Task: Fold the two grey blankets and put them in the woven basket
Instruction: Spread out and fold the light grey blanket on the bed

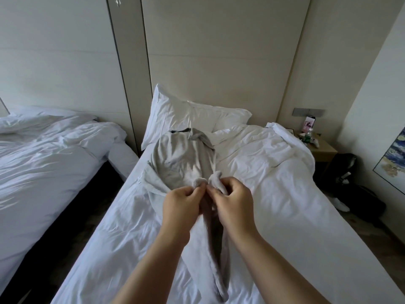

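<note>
The grey blanket (182, 160) lies crumpled on the bed (274, 194), its long axis running from pillow (186, 113) toward the camera. Left hand (183, 204) and right hand (232, 199) each pinch an edge, apparently adjacent corners.

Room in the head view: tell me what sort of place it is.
Probably a hotel twin room: two white-sheeted beds, near bed and second bed, against a padded wall panel, with a bedside table below a switch plate.

Blanket (179, 159) on bed (285, 194), before pillow (186, 115); nightstand (322, 150) right; second bed (43, 154) left.
</note>
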The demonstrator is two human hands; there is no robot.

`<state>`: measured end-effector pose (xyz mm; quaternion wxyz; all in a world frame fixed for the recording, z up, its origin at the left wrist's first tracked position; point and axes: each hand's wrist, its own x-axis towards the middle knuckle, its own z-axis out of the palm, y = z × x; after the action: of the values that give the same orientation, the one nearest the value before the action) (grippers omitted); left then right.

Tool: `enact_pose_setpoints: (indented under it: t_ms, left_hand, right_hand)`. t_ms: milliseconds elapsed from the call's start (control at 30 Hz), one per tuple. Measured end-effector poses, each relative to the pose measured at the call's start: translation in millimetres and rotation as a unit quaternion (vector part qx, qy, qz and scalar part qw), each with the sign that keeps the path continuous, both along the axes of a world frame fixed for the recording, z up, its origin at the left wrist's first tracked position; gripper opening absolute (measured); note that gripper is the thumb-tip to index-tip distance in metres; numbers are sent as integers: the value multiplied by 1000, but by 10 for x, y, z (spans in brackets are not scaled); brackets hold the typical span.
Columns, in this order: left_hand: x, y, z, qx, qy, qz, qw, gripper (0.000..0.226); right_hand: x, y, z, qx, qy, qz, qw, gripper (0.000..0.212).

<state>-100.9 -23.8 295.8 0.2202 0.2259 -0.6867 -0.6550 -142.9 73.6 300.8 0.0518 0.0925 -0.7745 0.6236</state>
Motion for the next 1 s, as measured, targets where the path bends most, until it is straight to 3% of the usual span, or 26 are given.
enact_pose_setpoints:
  t_ms: [133, 333, 567, 867, 933, 1000]
  left_hand:
    - [78, 7, 46, 81, 31, -41, 995, 24]
    - [182, 44, 64, 126, 50, -48, 990, 28]
    - [234, 63, 34, 145, 57, -48, 987, 31]
    - [278, -40, -7, 139, 0, -18, 990, 32]
    - [283, -62, -38, 165, -2, 10, 986, 30]
    - [294, -83, -82, 223, 9, 42, 974, 29]
  right_hand:
    - [74, -44, 25, 3, 44, 42, 998, 8]
    - [105, -2, -56, 45, 84, 50, 994, 17]
    - [208, 3, -115, -12, 112, 112, 987, 18]
    - [214, 3, -243, 84, 180, 232, 952, 34]
    - [207, -10, -341, 105, 200, 213, 950, 46]
    - [181, -26, -495, 102, 201, 158, 961, 43]
